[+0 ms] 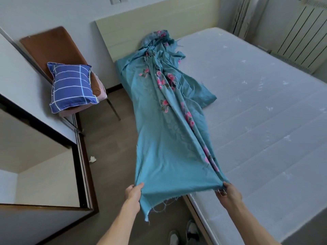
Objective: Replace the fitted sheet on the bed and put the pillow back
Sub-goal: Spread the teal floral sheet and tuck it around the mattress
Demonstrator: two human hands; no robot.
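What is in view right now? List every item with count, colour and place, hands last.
sheet: one, teal with pink flowers, bunched in a long strip along the mattress's left edge, near end lifted
mattress: one, white, bare, on the bed at right
headboard: one, cream, against the far wall
pillow: one, blue with pale grid lines, on the chair seat
chair: one, brown, left of the bed
radiator: one, white, far right wall
scrap: one, white, crumpled, on the floor at left
shoes: two, grey-white, bottom edge
left hand: one, grip on the sheet's near left corner
right hand: one, grip on the sheet's near right corner
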